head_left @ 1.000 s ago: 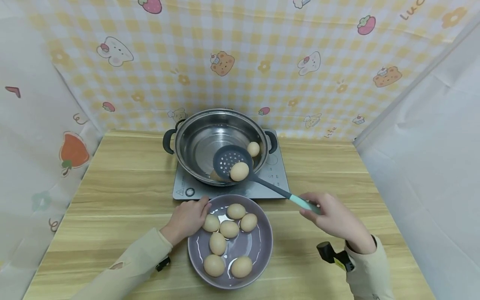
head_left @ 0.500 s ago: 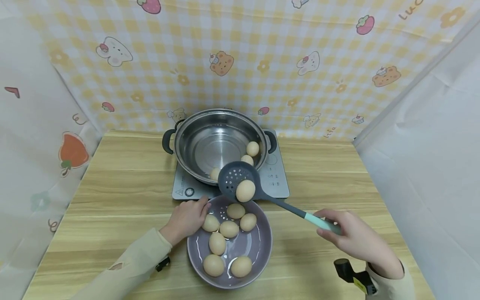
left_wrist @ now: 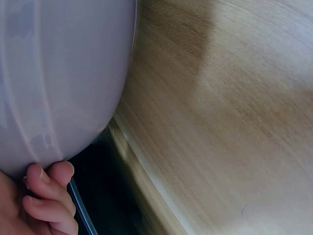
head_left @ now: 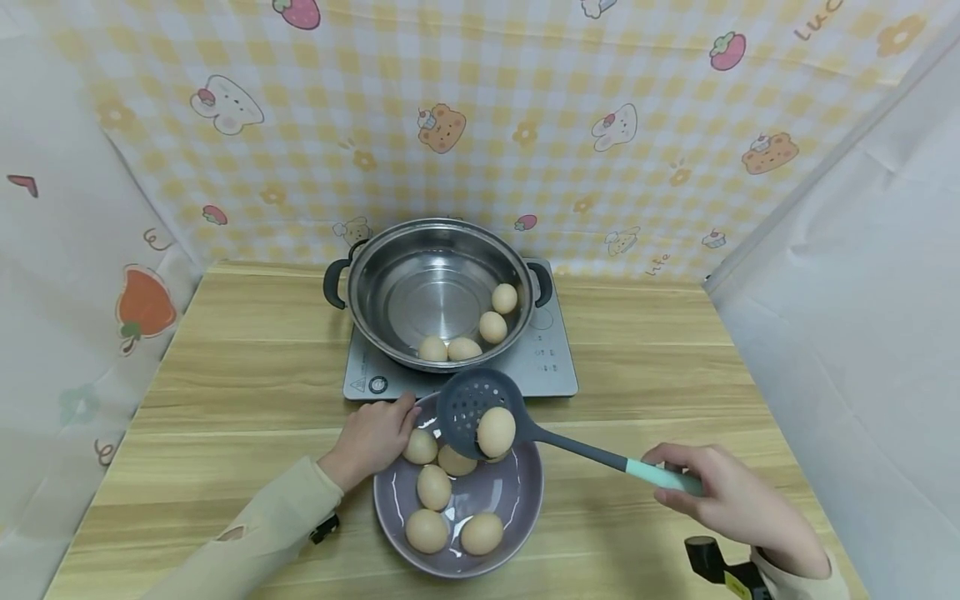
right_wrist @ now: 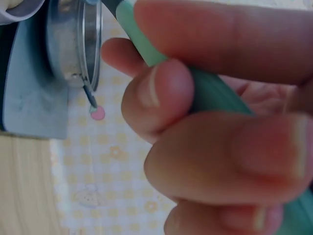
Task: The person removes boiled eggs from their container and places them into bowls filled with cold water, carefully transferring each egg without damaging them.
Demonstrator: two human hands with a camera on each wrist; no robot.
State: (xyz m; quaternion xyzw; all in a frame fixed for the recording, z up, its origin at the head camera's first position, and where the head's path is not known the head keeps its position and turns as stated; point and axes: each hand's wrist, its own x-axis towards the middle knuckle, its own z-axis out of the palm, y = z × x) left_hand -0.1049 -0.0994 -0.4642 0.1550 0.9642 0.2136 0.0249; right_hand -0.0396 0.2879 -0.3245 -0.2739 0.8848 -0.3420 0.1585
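My right hand (head_left: 738,492) grips the mint-green handle of a dark grey slotted skimmer (head_left: 468,404). One egg (head_left: 496,432) lies in the skimmer's bowl, held above the far part of a mauve bowl (head_left: 528,508). Several brown eggs (head_left: 427,531) sit in that bowl, some partly covered by the skimmer. With my left hand (head_left: 371,442) I hold the bowl's left rim; in the left wrist view its fingers (left_wrist: 49,203) curl against the outer wall. Curled fingers (right_wrist: 234,156) wrap the handle in the right wrist view.
Behind the bowl a steel pot (head_left: 375,333) with black handles stands on a flat silver cooktop (head_left: 547,367). Several eggs (head_left: 492,327) rest in its near right side. The wooden table (head_left: 247,375) ends at a checked cloth backdrop (head_left: 480,183).
The skimmer and its egg have come out from over the pot, toward me and slightly right, to above the bowl. My right hand moved back and right; the left stayed put.
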